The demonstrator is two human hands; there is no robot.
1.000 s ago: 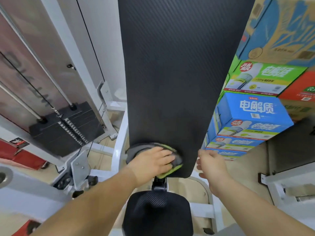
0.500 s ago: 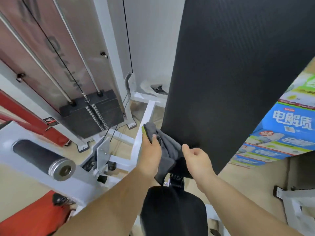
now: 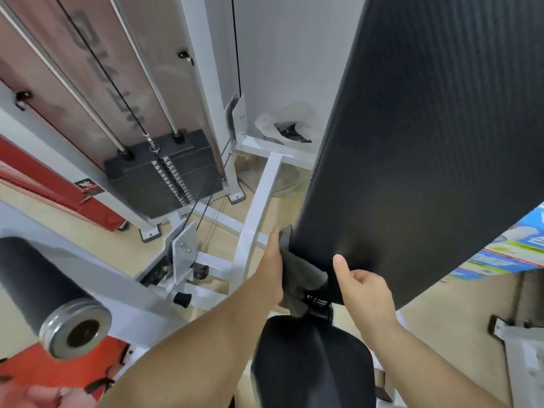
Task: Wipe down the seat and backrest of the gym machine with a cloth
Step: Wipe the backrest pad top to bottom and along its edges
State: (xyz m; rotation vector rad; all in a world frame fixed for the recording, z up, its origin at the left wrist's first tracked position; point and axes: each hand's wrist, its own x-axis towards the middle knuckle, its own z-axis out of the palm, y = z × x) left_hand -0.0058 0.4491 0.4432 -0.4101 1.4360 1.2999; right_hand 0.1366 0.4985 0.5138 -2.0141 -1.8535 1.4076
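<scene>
Backrest pad (image 3: 426,142), a long black ribbed-vinyl slab, runs lengthwise from its lower end near the hands up and away past the frame top, with the black rounded seat (image 3: 312,363) just below. The left hand (image 3: 272,266) is closed on a grey cloth (image 3: 297,275) pressed against the pad's lower left edge, while the right hand (image 3: 368,287), loosely curled and holding nothing, has its thumb touching the pad's bottom end. Bunched cloth hanging toward the black adjuster bracket (image 3: 319,304) could snag there, or slip off the narrow edge and miss it.
</scene>
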